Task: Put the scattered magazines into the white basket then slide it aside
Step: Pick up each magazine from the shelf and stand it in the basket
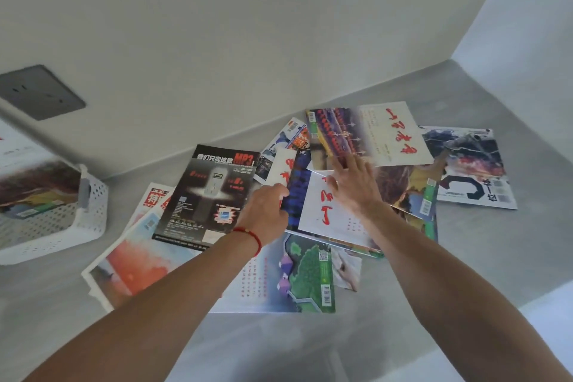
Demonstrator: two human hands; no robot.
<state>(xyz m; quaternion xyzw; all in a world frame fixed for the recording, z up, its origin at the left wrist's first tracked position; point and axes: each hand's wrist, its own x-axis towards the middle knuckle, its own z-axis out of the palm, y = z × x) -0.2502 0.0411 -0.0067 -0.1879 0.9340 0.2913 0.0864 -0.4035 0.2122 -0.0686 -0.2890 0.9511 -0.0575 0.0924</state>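
Several magazines lie scattered and overlapping on a grey counter (483,260). My left hand (266,211), with a red string on its wrist, curls its fingers around the left edge of a dark blue magazine (299,192) in the middle of the pile. My right hand (356,186) lies flat with fingers spread on a white magazine with red calligraphy (325,217); its fingertips touch a magazine with a purple photo (372,136). A black MP3 magazine (210,192) lies left of my left hand. The white perforated basket (93,214) stands at the far left with a magazine (34,186) in it.
A grey wall socket (40,91) sits on the white wall above the basket. The counter ends in a corner at the back right. More magazines lie near: an orange one (136,267), a green one (310,276), and a black-and-white one (471,167) at the far right.
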